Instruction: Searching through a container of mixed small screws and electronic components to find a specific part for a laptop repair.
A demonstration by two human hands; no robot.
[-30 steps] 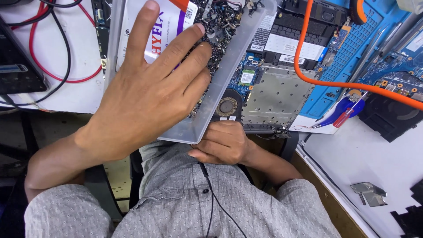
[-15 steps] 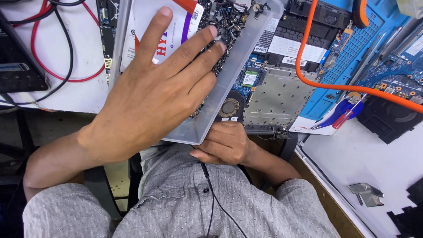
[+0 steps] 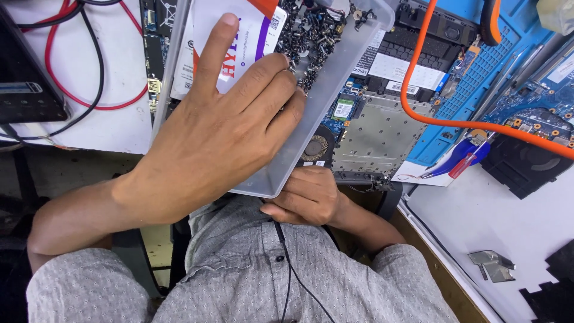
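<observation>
Head view, hands [image 3: 221, 131] in screw tray [image 3: 335, 78], opened laptop [image 3: 382, 119] beneath

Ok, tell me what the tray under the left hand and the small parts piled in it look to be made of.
Tray: seemingly plastic, frosted and translucent grey, since dark shapes show faintly through its wall. Small parts: likely metal screws, dark with tiny glints; too small to be sure. The left hand lies spread over them; the right hand grips the tray's near corner from below.
</observation>
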